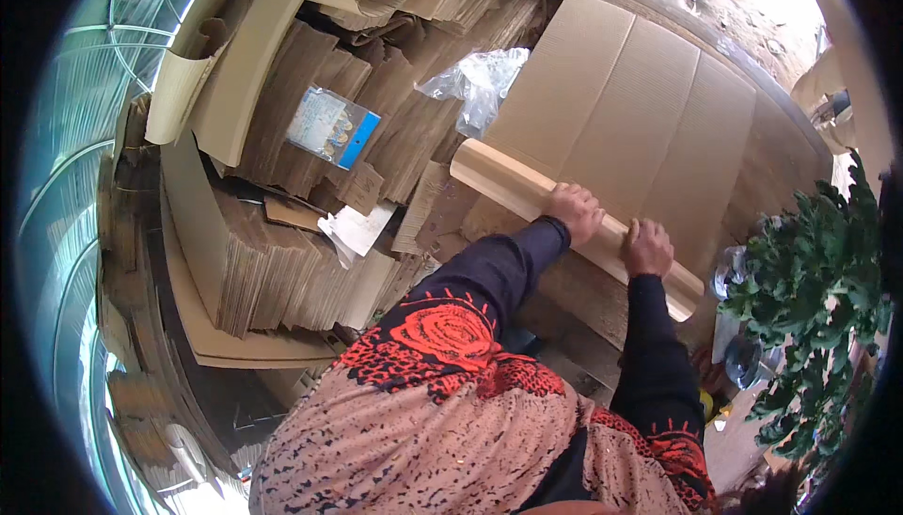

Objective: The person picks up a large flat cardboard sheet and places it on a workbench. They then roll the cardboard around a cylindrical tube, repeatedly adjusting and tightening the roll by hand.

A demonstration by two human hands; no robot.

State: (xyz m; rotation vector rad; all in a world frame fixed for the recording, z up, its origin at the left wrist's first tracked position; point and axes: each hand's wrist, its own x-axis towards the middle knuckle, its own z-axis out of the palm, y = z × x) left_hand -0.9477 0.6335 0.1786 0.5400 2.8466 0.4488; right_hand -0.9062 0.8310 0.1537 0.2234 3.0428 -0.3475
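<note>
A large corrugated cardboard sheet [621, 99] with crease lines lies flat before me. Along its near side runs a long, narrow cardboard roll [501, 175], paler than the sheet; whether it is the sheet's own edge turned over, I cannot tell. My left hand [575, 213] is closed over the middle of this roll. To the right of it, my right hand [647, 247] grips the roll closer to its right end. The palms and the underside of the roll are hidden.
Stacked cardboard [282, 282] fills the left side. On the piles lie a clear packet with a blue strip [331, 127], a crumpled plastic bag [487, 85] and white paper [356, 229]. A leafy green plant [797, 289] stands at right, near a clear plastic container [748, 360].
</note>
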